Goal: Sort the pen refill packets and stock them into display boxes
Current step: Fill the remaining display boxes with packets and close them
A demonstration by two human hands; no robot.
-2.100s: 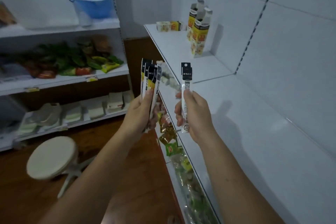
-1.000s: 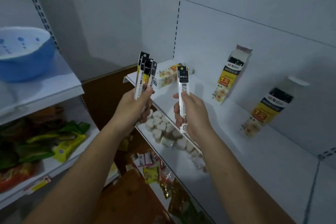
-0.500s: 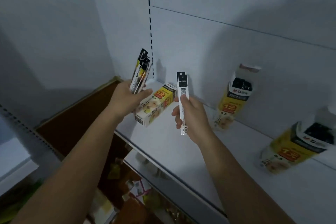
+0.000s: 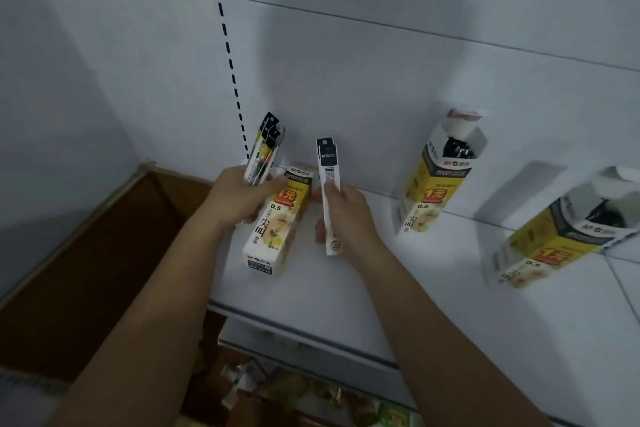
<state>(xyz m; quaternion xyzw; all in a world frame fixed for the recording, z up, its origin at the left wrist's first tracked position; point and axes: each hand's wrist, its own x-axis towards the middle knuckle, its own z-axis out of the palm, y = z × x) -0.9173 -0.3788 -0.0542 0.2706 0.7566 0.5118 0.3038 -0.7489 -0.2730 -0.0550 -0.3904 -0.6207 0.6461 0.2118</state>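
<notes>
My left hand (image 4: 242, 199) grips a bunch of several pen refill packets (image 4: 265, 149), black-topped with yellow, held upright. My right hand (image 4: 346, 218) holds a single white refill packet (image 4: 328, 180) with a black top, also upright. Both hands hover over the white shelf (image 4: 346, 295). Just behind and below my left hand a closed yellow-and-white display box (image 4: 277, 229) lies flat on the shelf. An open display box (image 4: 438, 177) leans against the back wall to the right, dark packets showing inside. A second open display box (image 4: 561, 239) lies tilted at the far right.
The white back panel (image 4: 381, 80) rises behind the shelf, with a slotted upright (image 4: 227, 45) at its left. A brown floor area (image 4: 97, 253) lies down to the left. Snack packets (image 4: 294, 392) sit on a lower shelf under the front edge.
The view has swung from the side shelves to this shelf and closer in. Both hands keep their packets and have come nearer the lying box; the three display boxes now fill the view.
</notes>
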